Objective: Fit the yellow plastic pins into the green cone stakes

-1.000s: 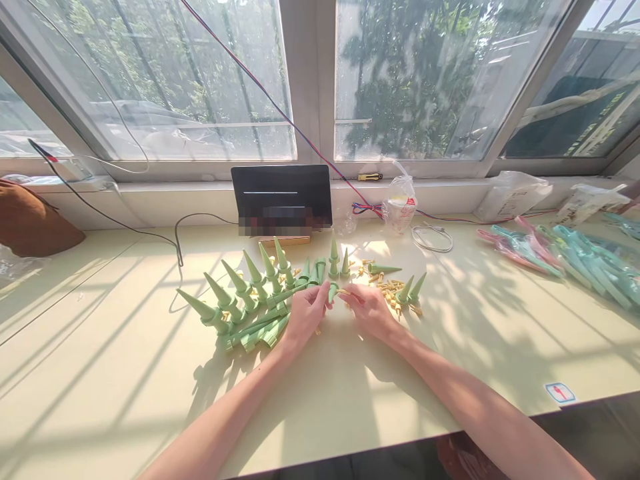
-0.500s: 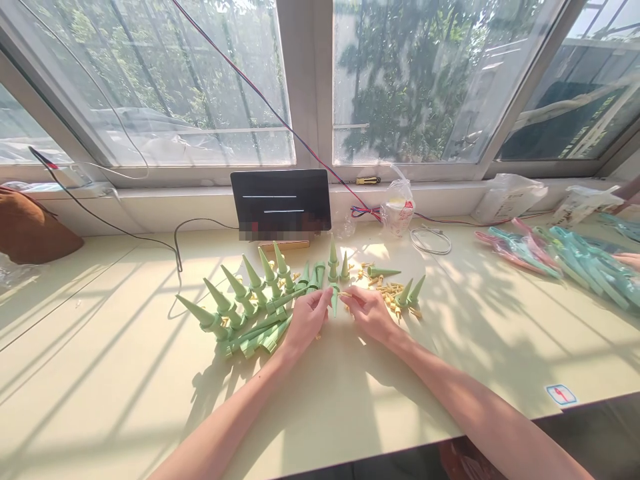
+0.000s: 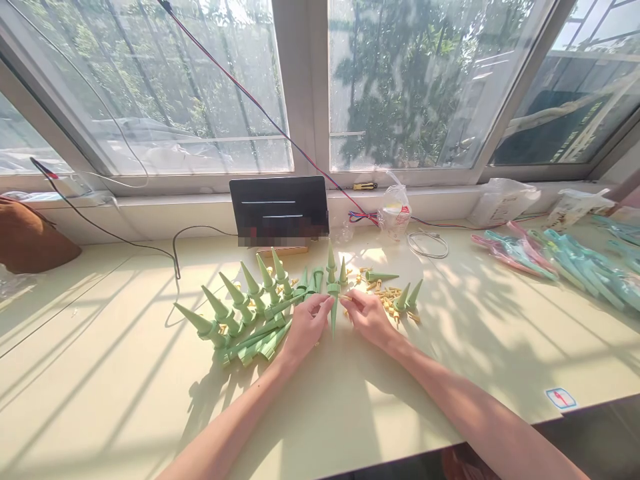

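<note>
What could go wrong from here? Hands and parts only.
1. The left hand pinches a green cone that points downward; a loose pinch might let it slip.
2. The right hand holds a small yellow peg by its fingers; if dropped, it could get mixed up with the loose yellow pegs beside that hand.
3. Upright green cones stand just beyond both hands, so a careless reach may topple them.

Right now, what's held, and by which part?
Left hand: green tapered plastic cone, near its wide upper end. Right hand: slim yellow piece, grip spot hidden.
</note>
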Action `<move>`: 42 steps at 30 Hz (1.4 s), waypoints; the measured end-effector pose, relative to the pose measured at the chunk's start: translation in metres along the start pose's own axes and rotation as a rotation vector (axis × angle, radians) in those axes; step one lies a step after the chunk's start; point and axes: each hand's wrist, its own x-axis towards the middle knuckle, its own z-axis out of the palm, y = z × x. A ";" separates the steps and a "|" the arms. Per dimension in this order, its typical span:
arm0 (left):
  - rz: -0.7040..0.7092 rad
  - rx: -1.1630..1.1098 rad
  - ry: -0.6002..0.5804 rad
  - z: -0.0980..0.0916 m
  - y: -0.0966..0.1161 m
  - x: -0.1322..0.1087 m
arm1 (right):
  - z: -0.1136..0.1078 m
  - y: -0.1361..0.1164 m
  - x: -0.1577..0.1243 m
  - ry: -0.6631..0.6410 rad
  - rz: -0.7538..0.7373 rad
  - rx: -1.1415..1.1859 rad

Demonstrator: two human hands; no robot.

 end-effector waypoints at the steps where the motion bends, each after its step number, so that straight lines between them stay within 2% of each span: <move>1: -0.001 -0.001 0.004 0.000 -0.001 0.000 | 0.000 0.000 0.000 0.002 0.002 0.001; 11: 0.012 -0.052 0.067 0.001 -0.002 0.001 | 0.001 -0.001 -0.001 0.003 0.031 -0.023; 17: 0.027 -0.067 0.063 0.002 -0.006 0.001 | 0.000 -0.004 -0.001 0.005 0.088 -0.009; 28: 0.114 0.007 0.061 0.001 -0.007 0.001 | -0.002 -0.006 0.000 -0.009 0.087 -0.006; 42: 0.016 -0.063 0.059 0.002 -0.013 -0.001 | -0.001 -0.007 -0.001 -0.041 0.074 0.006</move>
